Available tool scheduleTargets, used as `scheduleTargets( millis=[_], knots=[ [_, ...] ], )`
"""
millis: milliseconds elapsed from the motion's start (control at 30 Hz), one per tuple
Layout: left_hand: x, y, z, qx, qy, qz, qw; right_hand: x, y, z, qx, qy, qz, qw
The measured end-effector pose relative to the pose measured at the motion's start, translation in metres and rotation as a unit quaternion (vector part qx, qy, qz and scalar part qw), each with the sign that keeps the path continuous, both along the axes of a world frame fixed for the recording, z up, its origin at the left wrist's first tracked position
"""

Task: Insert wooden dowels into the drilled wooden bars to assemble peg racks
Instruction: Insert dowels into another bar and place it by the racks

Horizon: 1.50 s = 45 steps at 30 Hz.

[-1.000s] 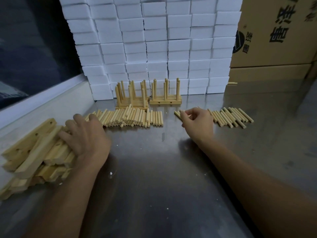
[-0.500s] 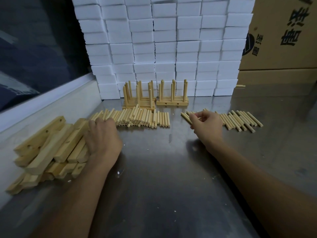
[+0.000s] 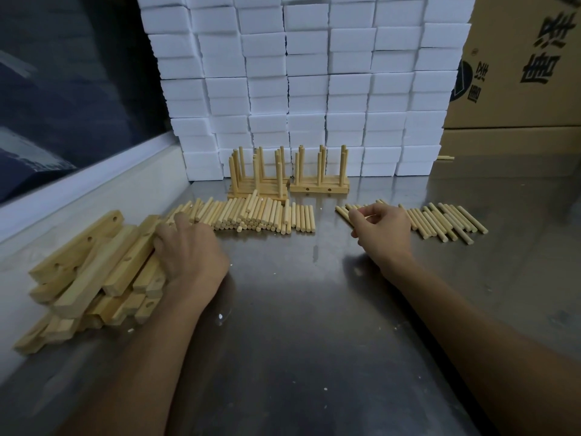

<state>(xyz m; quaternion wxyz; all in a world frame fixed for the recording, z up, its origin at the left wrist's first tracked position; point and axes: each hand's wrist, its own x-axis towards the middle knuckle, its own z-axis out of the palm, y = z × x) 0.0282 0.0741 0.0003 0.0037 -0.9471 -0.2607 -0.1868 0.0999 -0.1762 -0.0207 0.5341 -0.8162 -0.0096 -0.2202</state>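
Nearest me, bare forearms reach out over the scuffed stainless steel tabletop (image 3: 298, 309). My left hand (image 3: 188, 253) sits on the right edge of the loose pile of pale drilled wooden bars (image 3: 91, 272), fingers curled onto the top bars; it has slid inward from the pile's middle a second ago, and I can't tell whether it actually grips a single bar or just rests there. My right hand (image 3: 382, 232) hovers at the left end of the small row of short round wooden dowels (image 3: 440, 220), thumb and forefinger pinching at one dowel (image 3: 342, 213), much as half a second ago, so the pick looks barely started, not lifted. My read: both hands are fetching parts for the next rack, one bar plus one dowel. Further out, between the hands, lies the larger heap of light wooden dowels (image 3: 251, 215), untouched. Behind it stand the finished peg racks (image 3: 319, 174) with upright pegs, so some units are done. At the back, a wall of stacked white foam blocks (image 3: 308, 89), brown printed cardboard boxes (image 3: 518, 73) on the right.
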Motion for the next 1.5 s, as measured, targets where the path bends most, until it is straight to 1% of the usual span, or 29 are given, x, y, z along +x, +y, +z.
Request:
scheduleTargets(
  millis=[133,200,300,400,467,533,600,667,733,767,800,867,900,933,1100,1200,1267,1400,1500],
  knots=[
    [0.003,-0.011,-0.002,0.062,-0.001,-0.056,0.997,-0.001,-0.001,0.0,-0.005,0.004,0.005,1.0],
    [0.002,-0.017,-0.004,0.039,-0.003,-0.098,0.994,-0.001,-0.001,0.0,-0.005,0.002,0.005,1.0],
    [0.001,-0.022,-0.002,0.006,0.004,-0.135,0.991,0.0,0.0,0.0,-0.006,0.005,0.007,1.0],
    [-0.002,-0.024,-0.001,-0.036,0.023,-0.174,0.984,0.002,0.0,-0.001,-0.017,0.01,0.003,1.0],
    [-0.003,-0.025,-0.002,-0.043,0.038,-0.201,0.978,0.002,0.001,-0.001,-0.036,0.014,0.006,0.999],
    [-0.002,-0.025,-0.004,-0.037,0.044,-0.218,0.974,0.001,0.003,-0.001,-0.086,0.01,0.011,0.996],
    [0.0,-0.023,-0.004,-0.058,0.03,-0.22,0.973,-0.001,0.006,-0.001,-0.163,-0.008,0.02,0.986],
    [0.004,-0.021,-0.003,-0.093,-0.019,-0.211,0.973,-0.005,0.011,-0.002,-0.263,-0.036,0.054,0.963],
    [0.008,-0.02,-0.003,-0.144,-0.064,-0.198,0.968,-0.007,0.021,-0.003,-0.347,-0.059,0.103,0.93],
    [0.009,-0.021,-0.003,-0.189,-0.081,-0.2,0.958,-0.007,0.027,-0.005,-0.371,-0.057,0.123,0.919],
    [0.01,-0.023,-0.004,-0.25,-0.099,-0.208,0.941,-0.007,0.033,-0.006,-0.389,-0.043,0.135,0.91],
    [0.011,-0.027,-0.009,-0.39,-0.129,-0.219,0.885,-0.005,0.04,-0.01,-0.421,0.005,0.148,0.895],
    [0.011,-0.029,-0.01,-0.44,-0.139,-0.217,0.86,-0.004,0.041,-0.012,-0.433,0.025,0.151,0.889],
    [0.012,-0.028,-0.012,-0.471,-0.149,-0.212,0.844,-0.003,0.041,-0.014,-0.441,0.037,0.153,0.884],
    [0.017,-0.021,-0.017,-0.553,-0.174,-0.177,0.795,-0.005,0.037,-0.013,-0.449,0.031,0.114,0.885],
    [0.018,-0.018,-0.017,-0.592,-0.187,-0.173,0.764,-0.008,0.039,-0.01,-0.412,0.023,0.075,0.908],
    [0.018,-0.017,-0.017,-0.597,-0.19,-0.175,0.759,-0.009,0.038,-0.007,-0.395,0.023,0.032,0.918],
    [0.017,-0.018,-0.017,-0.599,-0.189,-0.178,0.757,-0.006,0.033,-0.002,-0.402,0.035,-0.057,0.913],
    [0.016,-0.02,-0.015,-0.595,-0.189,-0.182,0.76,-0.003,0.03,-0.001,-0.37,0.064,-0.043,0.926]
  ],
)
